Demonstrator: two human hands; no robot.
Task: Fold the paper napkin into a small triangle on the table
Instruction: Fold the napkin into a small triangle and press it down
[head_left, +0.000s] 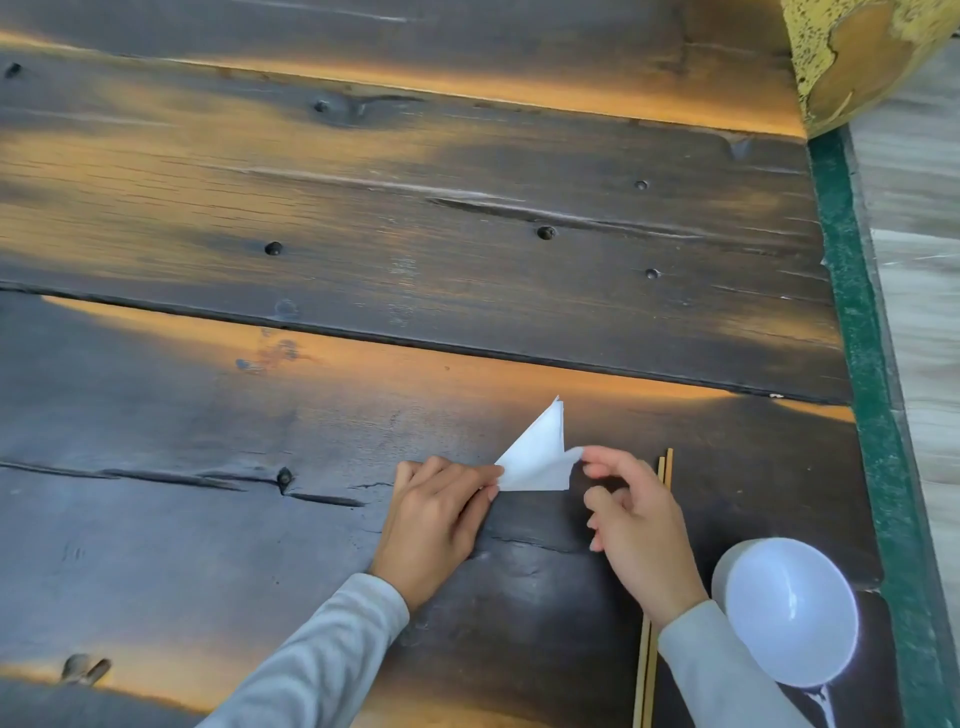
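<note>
1. Two grey, soft-knit sleeves (332, 654) enter from the near edge, nearer than the napkin.
2. A white, smooth, round bowl (789, 613) sits near and right of the napkin, close to the counter's right edge, apart from the right hand.
3. Two thin, pale wooden chopsticks (647, 675) lie side by side just right of the napkin, running near to far; the right hand and sleeve cover their middle, and their far tips show beside the napkin's right corner.
4. The left hand (436, 525) lies at the napkin's left corner, fingers (483, 480) together and pressing that corner flat on the counter.
5. The right hand (639, 525) is at the napkin's right corner, thumb and forefinger pinching a small lifted flap; the other fingers are curled loosely.
6. The napkin (535, 457) is thin white paper, folded to a pointed triangle, its long edge nearest and its tip pointing away, lying on the counter between the hands.
7. The counter (363, 218) is dark, rough planks with knots, cracks, nail heads and worn orange patches; beyond and left of the napkin it lies open.
8. A green strip (857, 322) edges the counter right of the napkin.
9. Far right of the napkin stands a yellow, flaking, rounded object (857, 52).
</note>
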